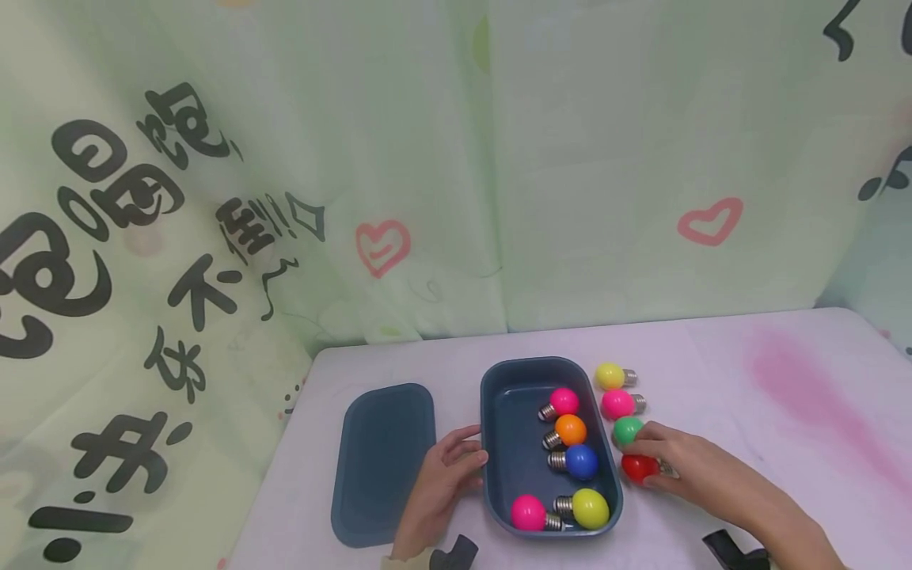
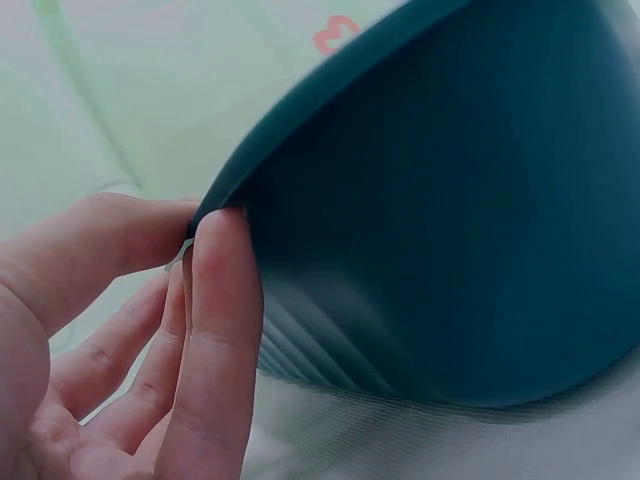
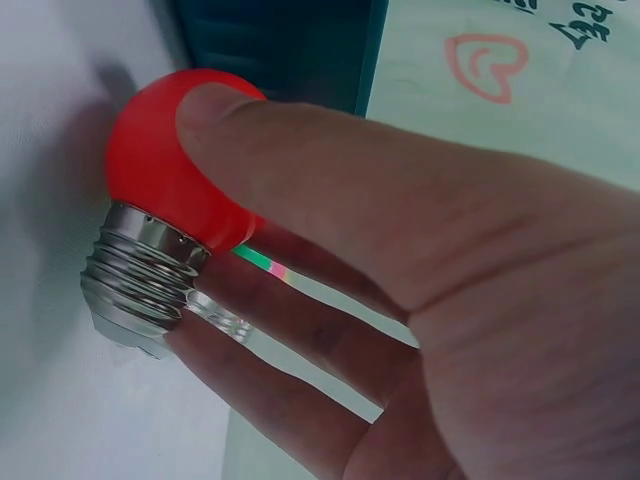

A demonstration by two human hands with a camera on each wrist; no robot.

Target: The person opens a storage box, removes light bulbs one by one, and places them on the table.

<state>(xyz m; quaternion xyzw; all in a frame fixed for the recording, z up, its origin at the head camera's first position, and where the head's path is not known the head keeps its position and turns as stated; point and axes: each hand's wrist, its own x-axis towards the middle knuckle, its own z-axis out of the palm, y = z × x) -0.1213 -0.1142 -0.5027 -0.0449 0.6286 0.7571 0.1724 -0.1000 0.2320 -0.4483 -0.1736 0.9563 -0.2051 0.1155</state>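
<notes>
My right hand pinches a red light bulb between thumb and fingers, just right of a dark blue box. The bulb's silver screw base shows in the right wrist view. My left hand pinches the left rim of the box, thumb on one side and a finger on the other in the left wrist view. Inside the box lie several bulbs, among them an orange bulb, a blue bulb and a yellow bulb. A green bulb lies beside my right fingers, partly hidden.
A flat blue lid lies left of the box on the pale tablecloth. Beyond the green bulb, right of the box, are a pink bulb and another yellow bulb. A printed curtain hangs behind the table.
</notes>
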